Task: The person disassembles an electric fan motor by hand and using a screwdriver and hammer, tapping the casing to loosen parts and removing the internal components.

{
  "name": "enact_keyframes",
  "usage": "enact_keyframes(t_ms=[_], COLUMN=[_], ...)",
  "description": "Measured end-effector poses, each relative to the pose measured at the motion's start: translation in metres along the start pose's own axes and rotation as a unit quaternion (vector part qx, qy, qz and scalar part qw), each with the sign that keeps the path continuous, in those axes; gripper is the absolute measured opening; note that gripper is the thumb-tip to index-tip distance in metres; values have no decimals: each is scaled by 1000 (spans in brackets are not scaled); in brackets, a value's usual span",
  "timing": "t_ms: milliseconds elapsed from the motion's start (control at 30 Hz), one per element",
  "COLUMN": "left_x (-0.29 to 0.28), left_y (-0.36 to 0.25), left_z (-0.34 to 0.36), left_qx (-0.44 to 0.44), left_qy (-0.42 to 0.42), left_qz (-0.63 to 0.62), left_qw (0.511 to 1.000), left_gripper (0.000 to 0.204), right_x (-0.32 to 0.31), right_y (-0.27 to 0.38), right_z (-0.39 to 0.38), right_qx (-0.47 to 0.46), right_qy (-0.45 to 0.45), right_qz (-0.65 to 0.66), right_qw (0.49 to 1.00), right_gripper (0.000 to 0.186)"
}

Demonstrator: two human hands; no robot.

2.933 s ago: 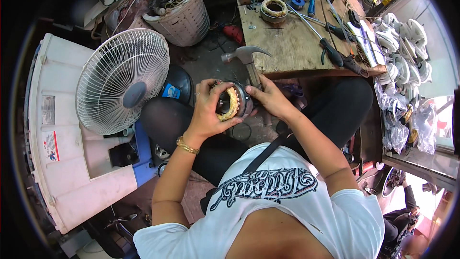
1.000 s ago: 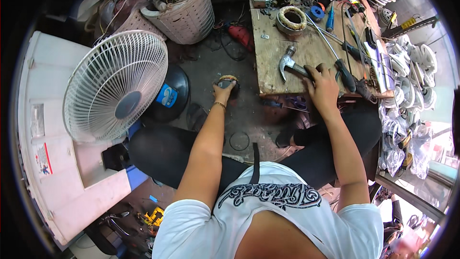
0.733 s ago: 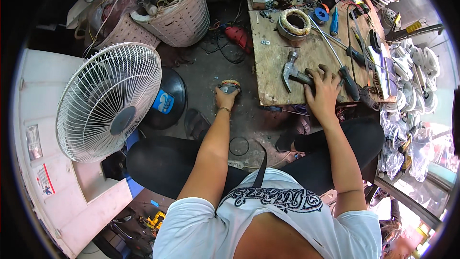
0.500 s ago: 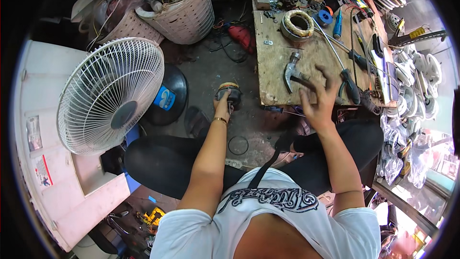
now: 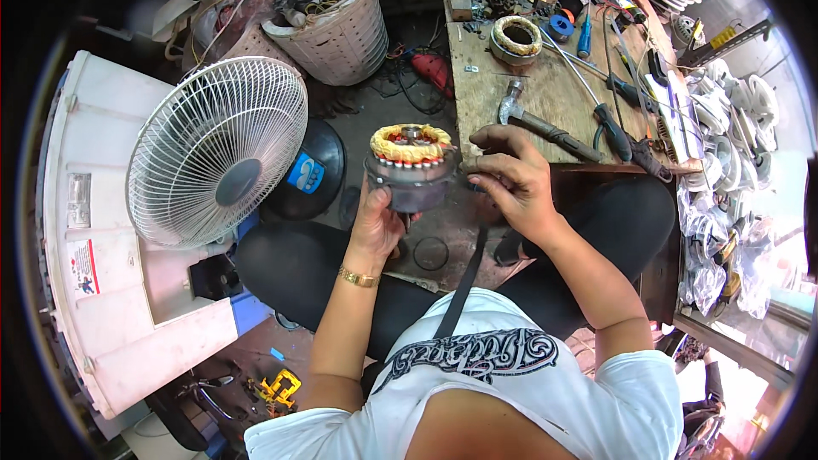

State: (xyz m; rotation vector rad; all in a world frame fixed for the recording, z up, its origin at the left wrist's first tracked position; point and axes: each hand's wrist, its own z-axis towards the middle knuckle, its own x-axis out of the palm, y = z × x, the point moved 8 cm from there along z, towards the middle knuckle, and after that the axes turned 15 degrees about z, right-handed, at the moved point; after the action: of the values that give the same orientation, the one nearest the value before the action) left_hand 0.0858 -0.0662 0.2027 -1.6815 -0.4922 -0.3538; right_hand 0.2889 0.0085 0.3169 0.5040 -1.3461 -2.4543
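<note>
My left hand (image 5: 379,213) grips a motor stator (image 5: 409,187) from below and behind, its yellow-wrapped winding ring facing up around a metal shaft. My right hand (image 5: 503,175) hovers at the stator's right side, fingers bent and apart. Beyond it, a claw hammer (image 5: 545,128) lies on the wooden bench (image 5: 477,102). A second stator ring (image 5: 516,44) stands farther back on the bench, beside screwdrivers (image 5: 585,34) and a blue spool (image 5: 560,27).
A standing fan (image 5: 196,153) is at my left, beside a white panel housing (image 5: 102,324). Wicker baskets (image 5: 332,43) and a red object (image 5: 433,70) sit at the back. White parts in plastic (image 5: 716,204) hang at the right. My bent knees surround the floor area.
My left hand has lifted the stator from low near the floor to in front of me. My right hand has left the hammer on the bench and moved left beside the stator.
</note>
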Motion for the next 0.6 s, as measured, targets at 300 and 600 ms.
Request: enact_keyframes(t_ms=[300,600], left_x=[38,35], left_y=[-17,-8], left_z=[-25,-28], left_qx=[53,25], left_qy=[17,16], left_qz=[-34,-57], left_qw=[998,998], left_gripper=[96,113], right_x=[19,19], right_y=[48,53], right_z=[-4,-14], right_qx=[-71,-88], right_qy=[28,25], right_qz=[8,-27], right_qw=[997,995], right_gripper=[28,27])
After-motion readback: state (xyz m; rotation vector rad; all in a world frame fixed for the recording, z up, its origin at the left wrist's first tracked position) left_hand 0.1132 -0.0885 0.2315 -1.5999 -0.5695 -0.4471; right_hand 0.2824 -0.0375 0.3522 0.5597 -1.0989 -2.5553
